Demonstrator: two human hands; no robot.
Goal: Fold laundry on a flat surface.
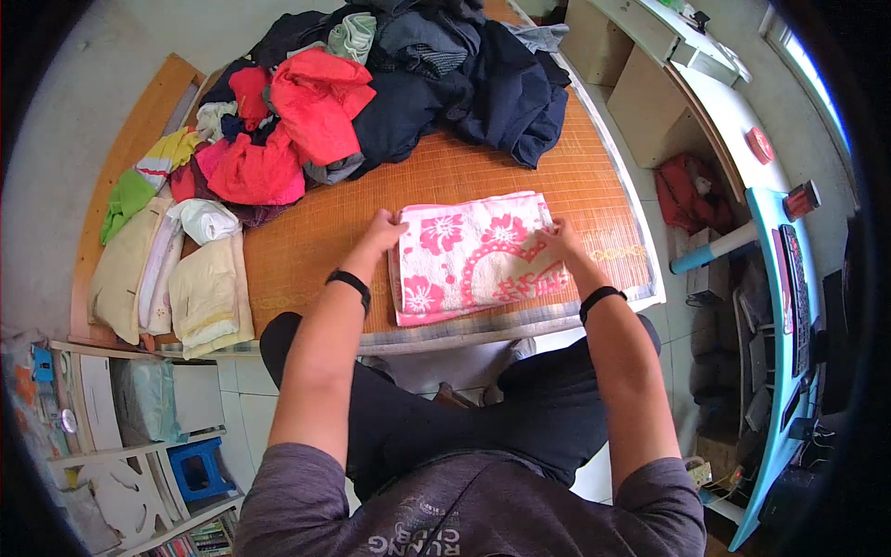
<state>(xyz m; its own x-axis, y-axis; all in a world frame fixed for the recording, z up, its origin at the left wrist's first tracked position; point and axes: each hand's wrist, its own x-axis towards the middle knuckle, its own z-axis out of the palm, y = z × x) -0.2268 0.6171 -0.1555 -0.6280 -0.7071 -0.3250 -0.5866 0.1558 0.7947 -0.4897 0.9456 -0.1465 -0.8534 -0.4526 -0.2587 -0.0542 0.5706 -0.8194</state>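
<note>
A folded pink and white towel (480, 261) with a flower pattern lies flat on the bamboo mat of the bed in front of me. At its upper left edge is my left hand (385, 231), thumb and fingers pinching the cloth. My right hand (562, 241) grips the opposite edge, fingers bent over the towel's right side. Several layers show along the towel's left border. I wear a dark band on each wrist.
A large heap of dark clothes (515, 97) and red garments (313, 90) covers the bed's far side. Folded cream cloths (205, 292) and a pillow (125, 271) lie at left. Right of the bed stands a blue desk (769, 278) with a keyboard (797, 299); a shelf (139, 452) is lower left.
</note>
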